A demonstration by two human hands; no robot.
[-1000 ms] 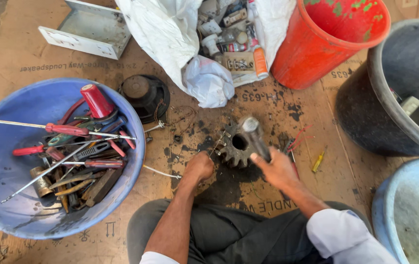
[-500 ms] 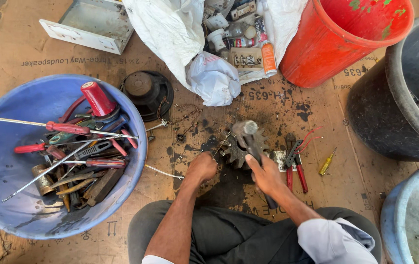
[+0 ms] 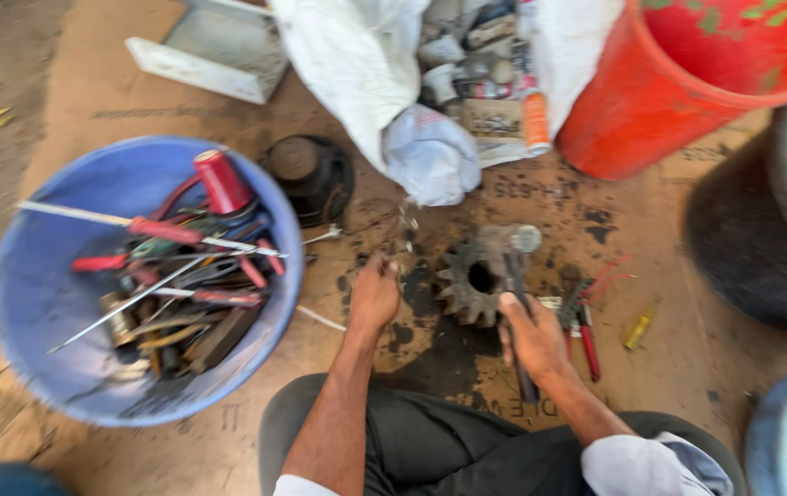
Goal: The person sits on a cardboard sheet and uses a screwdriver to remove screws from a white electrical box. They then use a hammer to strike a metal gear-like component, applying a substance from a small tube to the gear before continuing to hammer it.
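A dark, greasy toothed gear (image 3: 467, 283) lies on oil-stained cardboard in front of me. My right hand (image 3: 533, 336) is closed around the handle of a hammer (image 3: 515, 266), whose metal head rests over the gear's top. My left hand (image 3: 375, 296) rests fingers-down on the cardboard just left of the gear, holding nothing that I can make out. The picture is blurred by motion.
A blue basin (image 3: 40, 303) full of screwdrivers and several tools sits at left. Red-handled pliers (image 3: 584, 323) and a small yellow piece (image 3: 636, 331) lie right of the gear. A black round part (image 3: 313, 176), white sack (image 3: 384, 101), red bucket (image 3: 669, 101) and dark tub (image 3: 770, 248) stand around.
The hammer head has come down over the gear, and my right hand has slid lower along the handle. My left hand stays beside the gear. The view has shifted and blurred.
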